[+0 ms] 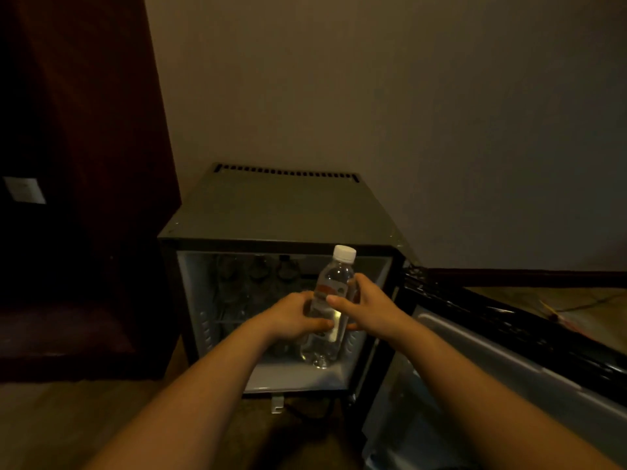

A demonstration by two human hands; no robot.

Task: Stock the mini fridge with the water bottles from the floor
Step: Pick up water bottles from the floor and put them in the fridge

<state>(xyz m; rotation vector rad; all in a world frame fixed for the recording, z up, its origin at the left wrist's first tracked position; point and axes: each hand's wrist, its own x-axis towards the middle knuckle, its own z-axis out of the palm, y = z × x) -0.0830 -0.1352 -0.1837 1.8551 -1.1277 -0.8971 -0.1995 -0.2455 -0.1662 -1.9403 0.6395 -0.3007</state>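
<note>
Lighting is dim and warm throughout. A plain beige wall (407,113) fills the upper view. A dark wooden cabinet (78,164) stands at left, bearing a small pale label (24,189). A dark baseboard (526,278) runs along the wall at right, above brownish floor (576,307).

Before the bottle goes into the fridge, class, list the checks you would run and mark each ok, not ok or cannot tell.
1. Fridge door open wide: ok.
2. Water bottle held by both hands, left hand and right hand: ok.
3. White cap on: ok.
4. Bottle upright: ok, slightly tilted.
5. Free space on the upper shelf: cannot tell, too dark.
6. Fridge floor bare at the front: ok.
</note>
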